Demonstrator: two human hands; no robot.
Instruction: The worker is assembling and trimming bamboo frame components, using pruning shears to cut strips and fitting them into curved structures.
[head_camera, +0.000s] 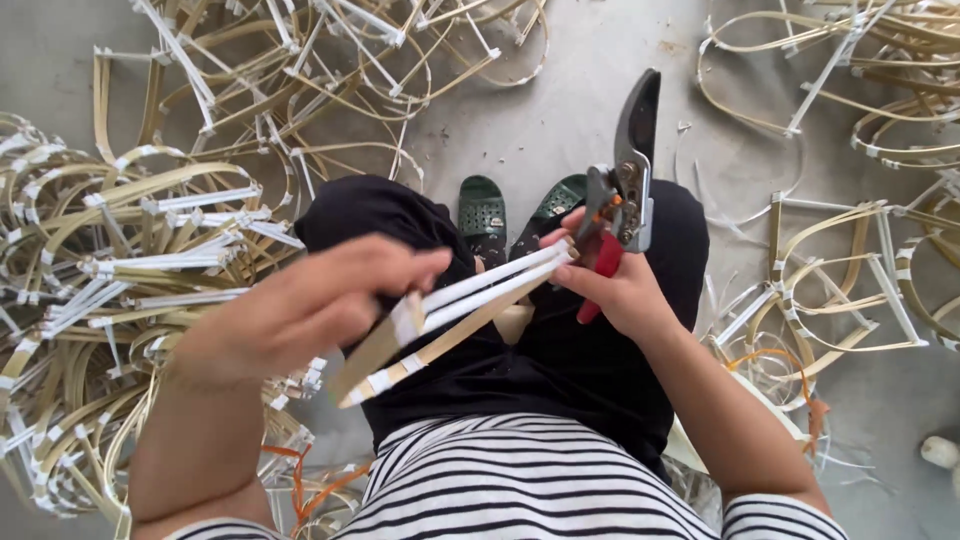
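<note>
While the person sat looking down over a striped shirt (520, 480) and black trousers (560, 360), both hands worked above the lap. The left hand (300, 305) was closed around a bundle of flat bamboo strips (450, 315), fingers curled over its near end where white tape bound the strips together. The bundle ran up and to the right from that grip, tilted, its far end reaching the right hand (615, 290). That hand was closed around the red handles of a pair of shears (620, 195), while its fingertips touched the far tip of the strips. The shears stood nearly upright, the dark blade pointing away to the far side, the metal pivot just above the fingers. Whether the blades were open or closed could not be told.

Just beyond the hands, between the knees, two green sandals (520, 210) rested on the grey concrete floor (560, 110). A big heap of bent bamboo frames (110, 270) with white tape wrappings lay on the left and stretched to the far left. More such frames (850, 270) lay spread on the right and far right, well apart from the hands.
</note>
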